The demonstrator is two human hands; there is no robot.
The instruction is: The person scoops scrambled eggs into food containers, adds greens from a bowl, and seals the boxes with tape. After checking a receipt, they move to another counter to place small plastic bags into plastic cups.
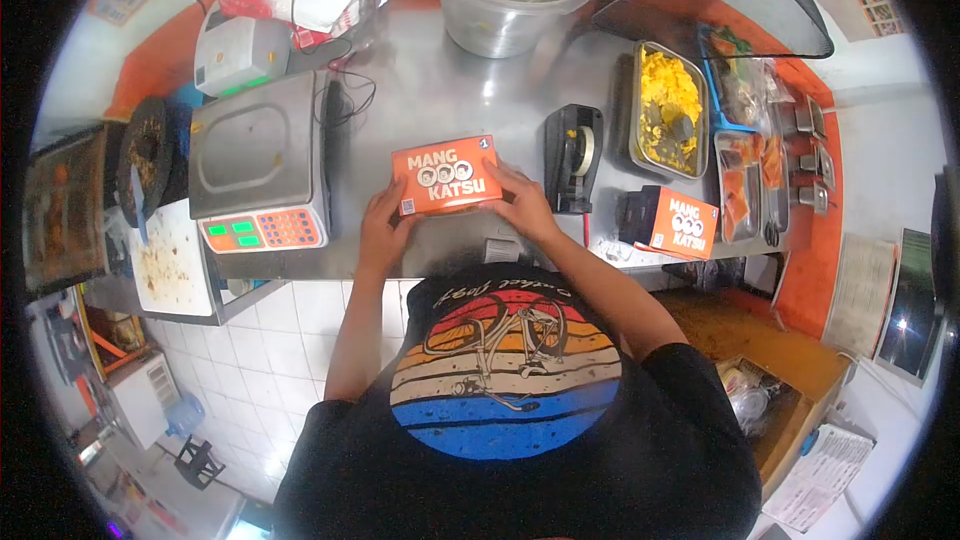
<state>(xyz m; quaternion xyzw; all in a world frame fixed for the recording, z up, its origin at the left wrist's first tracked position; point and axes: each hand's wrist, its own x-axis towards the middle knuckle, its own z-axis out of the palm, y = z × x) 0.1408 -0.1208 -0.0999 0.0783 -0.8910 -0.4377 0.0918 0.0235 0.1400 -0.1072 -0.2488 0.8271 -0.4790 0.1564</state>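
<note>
An orange food box (430, 202) printed "MANG KATSU" lies closed near the front edge of the steel table. My left hand (385, 227) grips its left end, thumb toward the front. At the right end my right hand (524, 206) holds the same box, fingers along the side. The bottom of the box is hidden from view. A black tape dispenser (571, 162) with a roll of tape stands just right of my right hand. To the left of my left hand sits a weighing scale (257, 165) with green displays.
A second orange box (684, 224) stands at the right front edge. Behind it is a metal tray (637, 145) of yellow food. A large clear tub (508, 35) with greens stands at the back. Far left lies a stained white cutting board (175, 265).
</note>
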